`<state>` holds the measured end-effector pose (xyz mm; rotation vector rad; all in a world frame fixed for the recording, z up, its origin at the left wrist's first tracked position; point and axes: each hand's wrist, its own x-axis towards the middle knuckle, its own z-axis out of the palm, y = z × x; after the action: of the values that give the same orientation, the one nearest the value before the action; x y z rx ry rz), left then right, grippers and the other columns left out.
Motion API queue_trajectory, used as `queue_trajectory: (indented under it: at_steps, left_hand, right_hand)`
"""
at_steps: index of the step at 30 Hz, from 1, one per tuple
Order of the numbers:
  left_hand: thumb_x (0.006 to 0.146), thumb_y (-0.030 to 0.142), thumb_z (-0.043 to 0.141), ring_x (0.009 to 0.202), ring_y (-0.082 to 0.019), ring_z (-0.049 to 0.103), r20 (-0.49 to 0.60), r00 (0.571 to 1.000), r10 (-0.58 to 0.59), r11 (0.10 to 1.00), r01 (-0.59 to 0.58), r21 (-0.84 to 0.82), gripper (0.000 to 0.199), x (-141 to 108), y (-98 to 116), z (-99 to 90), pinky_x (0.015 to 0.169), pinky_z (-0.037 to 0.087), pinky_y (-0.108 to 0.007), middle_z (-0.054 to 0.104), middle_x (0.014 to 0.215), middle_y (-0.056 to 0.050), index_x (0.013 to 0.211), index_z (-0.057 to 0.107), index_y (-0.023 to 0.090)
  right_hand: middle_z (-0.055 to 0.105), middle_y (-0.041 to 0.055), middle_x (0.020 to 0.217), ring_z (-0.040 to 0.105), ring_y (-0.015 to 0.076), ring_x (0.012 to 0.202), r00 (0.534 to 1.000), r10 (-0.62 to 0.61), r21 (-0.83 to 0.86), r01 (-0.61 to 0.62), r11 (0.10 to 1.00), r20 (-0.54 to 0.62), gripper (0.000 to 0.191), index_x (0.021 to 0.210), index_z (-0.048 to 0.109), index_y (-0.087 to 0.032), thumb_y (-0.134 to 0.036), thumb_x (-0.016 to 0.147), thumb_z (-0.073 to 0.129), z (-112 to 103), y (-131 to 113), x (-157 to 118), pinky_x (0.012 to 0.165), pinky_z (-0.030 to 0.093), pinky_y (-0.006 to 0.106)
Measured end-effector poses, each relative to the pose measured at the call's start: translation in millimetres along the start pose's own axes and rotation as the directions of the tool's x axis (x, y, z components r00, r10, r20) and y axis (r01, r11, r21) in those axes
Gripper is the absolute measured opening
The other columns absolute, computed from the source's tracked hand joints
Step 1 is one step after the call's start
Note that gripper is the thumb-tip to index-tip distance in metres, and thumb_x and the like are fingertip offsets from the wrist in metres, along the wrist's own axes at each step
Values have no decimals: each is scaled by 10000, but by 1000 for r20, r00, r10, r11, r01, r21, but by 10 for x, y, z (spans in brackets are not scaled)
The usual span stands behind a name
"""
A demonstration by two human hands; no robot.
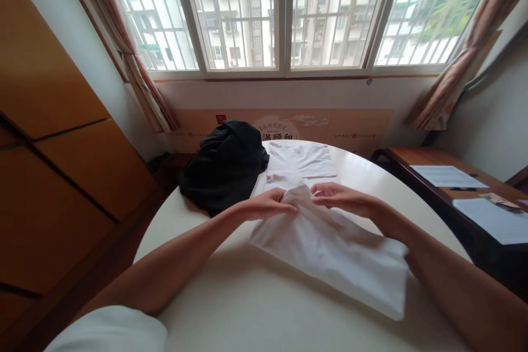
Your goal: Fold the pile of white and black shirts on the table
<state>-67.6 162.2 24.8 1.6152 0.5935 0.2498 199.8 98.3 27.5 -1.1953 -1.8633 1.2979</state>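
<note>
White fabric slants lengthwise from our pinching left fingers toward us and rightward; our right fingers, half-curled, slightly parted, sit at its raised fold, grip unclear.

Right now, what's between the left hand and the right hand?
A raised fold of the white cloth, seen in the head view. The left hand pinches it; whether the right hand touches it is unclear.
</note>
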Motion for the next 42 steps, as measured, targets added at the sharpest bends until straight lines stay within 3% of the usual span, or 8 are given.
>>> queue_trajectory:
  at_steps: [2,5,11,21,26,32,37,42]
  left_hand:
    - [664,353,857,676,-151,619,-210,978,13,990,-42,-134,268,56,-25,-79,649,503,-260,677,754,-13,783,697,174]
    - [635,277,788,537,-117,540,-493,870,-23,956,-124,-265,223,81,-52,-291,529,447,-234,584,613,22,682,591,184]
    - [620,165,721,692,-226,699,-385,912,-144,911,-30,-410,200,46,-126,-494,681,582,-318,742,799,-114,809,673,118]
    - [562,23,593,667,-202,672,-446,884,-140,935,-30,-353,287,64,-166,-433,632,558,-271,727,753,-78,826,660,115]
    - [599,21,559,642,-205,667,-426,892,-149,931,-18,-364,264,27,-114,-403,645,568,-281,716,711,-68,832,645,113]
    - [536,47,573,625,-233,693,-430,889,-160,925,-18,-381,339,72,-172,-435,591,576,-299,728,719,-82,857,644,134]
    - [517,49,586,610,-209,688,-406,895,-184,919,11,-393,325,97,-259,-508,615,592,-298,712,709,-59,823,626,149]
    - [518,48,614,662,-235,728,-320,925,-204,908,56,-414,360,74,-294,-491,659,613,-314,743,770,-81,865,635,139]
  right_hand:
    - [704,61,992,630,176,851,997,71,139,-74,988,26,488,1163,711,-170,-594,927,664,-180,92,-82,757,489,285]
    - [731,74,988,657,200,877,988,146,268,-151,951,38,526,1150,742,-172,-632,901,693,-386,221,-173,771,508,298]
    - [750,80,942,707,218,800,943,332,111,-328,938,-26,533,991,751,-202,-715,847,735,-425,214,-178,640,576,281]
    - [676,81,614,672,230,492,839,538,-8,-540,841,-79,740,982,675,-191,-896,870,477,-331,145,-263,407,537,289]
    - [736,29,894,719,185,716,939,314,241,-275,931,-141,481,1140,627,-266,-677,897,691,-292,205,-275,540,575,235]
    - [709,61,768,678,196,581,873,470,282,-422,862,-129,501,1179,666,-167,-603,935,646,-292,270,-248,434,523,254]
    - [742,39,1216,755,222,1044,930,257,474,-108,874,-262,886,1608,364,-349,-395,850,821,-211,252,-214,793,631,267]
    - [717,18,1318,772,232,991,959,138,534,15,845,-246,1131,1659,228,-431,-210,732,836,-94,236,-185,792,645,307]
